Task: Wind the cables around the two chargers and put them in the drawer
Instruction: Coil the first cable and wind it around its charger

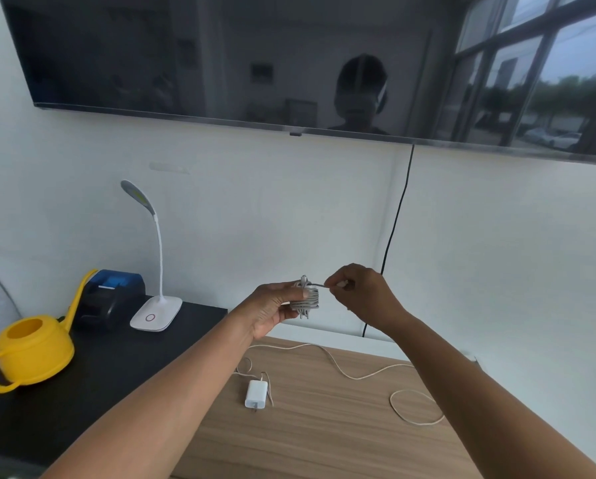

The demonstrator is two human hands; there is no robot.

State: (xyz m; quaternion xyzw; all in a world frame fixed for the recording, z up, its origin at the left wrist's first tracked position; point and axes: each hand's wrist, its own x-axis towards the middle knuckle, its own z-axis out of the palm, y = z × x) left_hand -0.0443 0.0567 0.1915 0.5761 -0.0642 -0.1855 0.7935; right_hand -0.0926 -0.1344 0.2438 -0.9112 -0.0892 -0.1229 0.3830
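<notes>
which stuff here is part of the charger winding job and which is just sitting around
Part of the job:
- wound charger held by the left hand
- cable end pinched by the right hand
- second charger on the wooden top
- its loose cable

Just lying about:
- yellow watering can
- desk lamp
- small printer
- wall screen

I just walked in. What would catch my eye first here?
Probably the two hands in mid-air at the centre: the left hand holds a cable-wound charger while the right hand pinches the cable's end. Next, the bright yellow watering can on the black counter, far left.
</notes>
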